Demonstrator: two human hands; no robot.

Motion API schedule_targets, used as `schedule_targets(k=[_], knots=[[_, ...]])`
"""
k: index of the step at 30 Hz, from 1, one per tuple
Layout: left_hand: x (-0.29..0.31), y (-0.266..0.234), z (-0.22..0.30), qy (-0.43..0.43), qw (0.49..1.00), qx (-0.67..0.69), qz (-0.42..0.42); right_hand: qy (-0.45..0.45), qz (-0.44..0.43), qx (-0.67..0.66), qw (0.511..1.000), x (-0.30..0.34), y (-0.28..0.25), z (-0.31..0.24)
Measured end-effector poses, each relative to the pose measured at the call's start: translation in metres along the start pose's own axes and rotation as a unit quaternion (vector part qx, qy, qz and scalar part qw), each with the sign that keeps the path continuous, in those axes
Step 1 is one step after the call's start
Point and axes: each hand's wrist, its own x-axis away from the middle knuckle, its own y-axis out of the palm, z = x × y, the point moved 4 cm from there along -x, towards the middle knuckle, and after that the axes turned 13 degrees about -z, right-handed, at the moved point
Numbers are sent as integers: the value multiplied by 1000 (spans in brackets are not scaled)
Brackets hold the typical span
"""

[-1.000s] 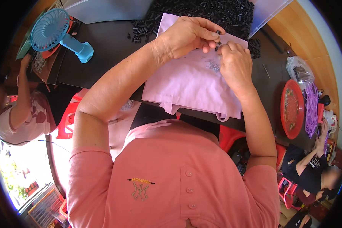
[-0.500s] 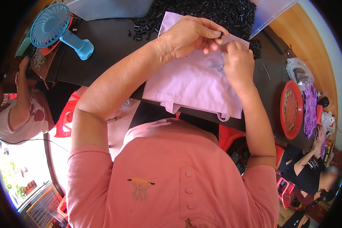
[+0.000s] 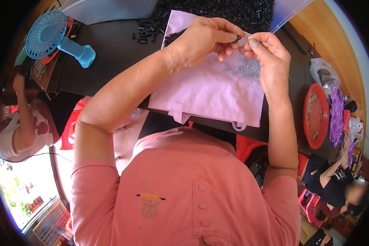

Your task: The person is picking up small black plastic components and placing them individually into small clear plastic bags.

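Observation:
My left hand [image 3: 205,39] pinches a small black plastic piece [image 3: 238,38] between thumb and fingertips, over the far part of a pink cloth bag [image 3: 205,92]. Just right of it, my right hand [image 3: 270,55] has thumb and fingers pressed together; whatever lies in that pinch is too small to name. On the bag beneath my hands is a loose cluster of thin silvery metal pieces [image 3: 244,67]. Several black pieces lie on the bag by my left wrist, and a large heap of black plastic pieces [image 3: 217,12] spreads beyond the bag.
A blue handheld fan [image 3: 76,51] stands at the table's far left. Right of the bag are a red round tray [image 3: 315,117], purple strips [image 3: 336,115] and a clear plastic bag [image 3: 324,74]. People sit at the left and lower right. A translucent bin [image 3: 110,9] stands at the back.
My right hand has lifted off the metal pieces, turned and come up beside my left hand. More of the metal cluster shows now. My left hand keeps its pinch on the black piece.

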Motion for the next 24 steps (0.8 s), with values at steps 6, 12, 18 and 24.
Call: schedule_targets(k=[6, 12, 18, 24], knots=[[1, 5, -1, -2, 999, -40, 14, -28, -11, 28, 999, 0, 3, -2], [1, 3, -3, -1, 998, -56, 21, -42, -33, 71, 996, 0, 4, 0], [2, 8, 0, -5, 993, -114, 9, -54, -38, 120, 991, -1, 1, -4], [2, 8, -1, -27, 993, -114, 3, -10, -54, 47, 997, -2, 5, -5]])
